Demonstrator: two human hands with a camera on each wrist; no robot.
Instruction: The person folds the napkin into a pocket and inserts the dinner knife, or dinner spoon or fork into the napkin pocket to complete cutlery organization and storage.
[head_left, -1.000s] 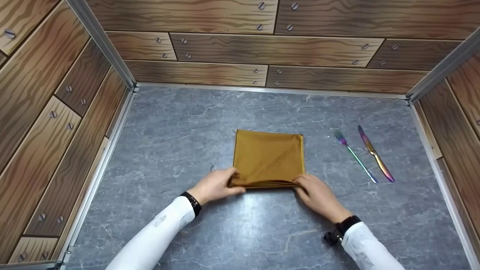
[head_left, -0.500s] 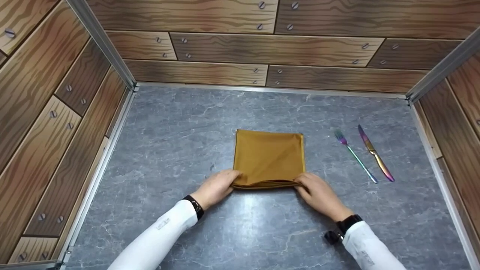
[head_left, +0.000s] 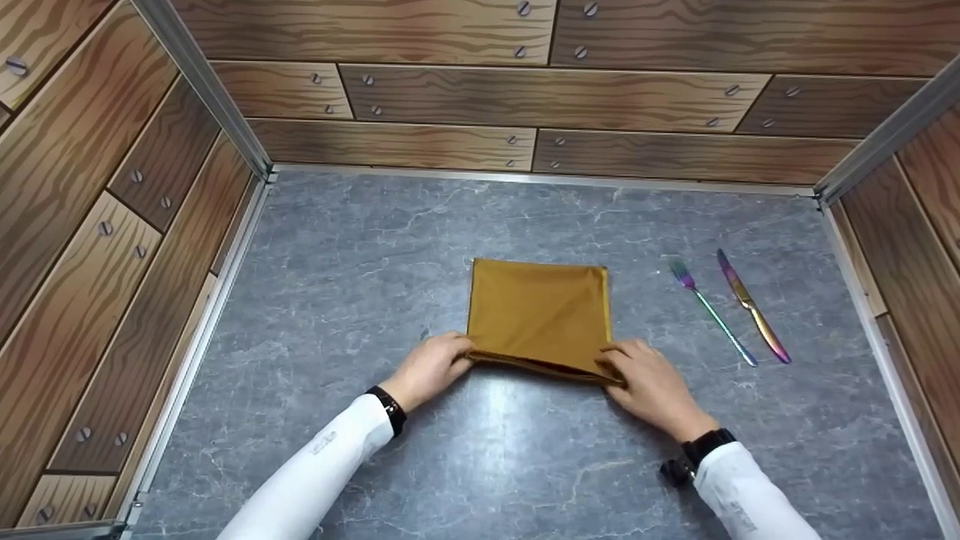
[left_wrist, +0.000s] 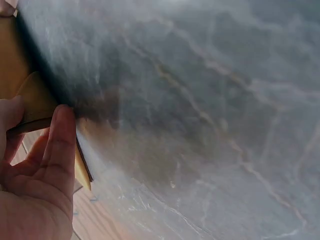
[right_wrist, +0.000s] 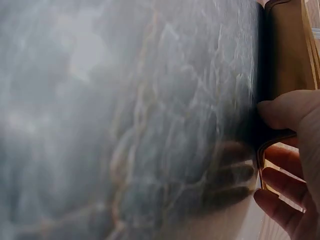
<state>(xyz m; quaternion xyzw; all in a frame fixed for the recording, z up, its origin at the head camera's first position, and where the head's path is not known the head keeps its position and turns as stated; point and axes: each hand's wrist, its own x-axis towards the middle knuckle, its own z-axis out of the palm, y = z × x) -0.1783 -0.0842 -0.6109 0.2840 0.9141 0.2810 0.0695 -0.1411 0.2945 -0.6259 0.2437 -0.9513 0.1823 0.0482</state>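
Observation:
A mustard-brown folded cloth napkin [head_left: 538, 311] lies as a near square in the middle of the grey marbled surface. Its near edge is lifted a little, and layers show along it. My left hand [head_left: 430, 369] pinches the near left corner; in the left wrist view that hand [left_wrist: 42, 165] has thumb and fingers about the fabric [left_wrist: 37, 97]. At the near right corner my right hand [head_left: 654, 386] grips the cloth. The right wrist view shows its thumb [right_wrist: 287, 111] on the napkin [right_wrist: 290, 50], with the other fingers behind the edge.
To the right of the napkin lie a rainbow-coloured fork [head_left: 711, 311] and a matching knife [head_left: 752, 306], side by side and slanted. Wood-patterned walls [head_left: 487, 94] with metal edging enclose the surface at the back and both sides.
The left hand has closed its thumb onto the napkin's corner. The right hand has moved slightly right and nearer, drawing its corner along, so the near edge now slants down to the right.

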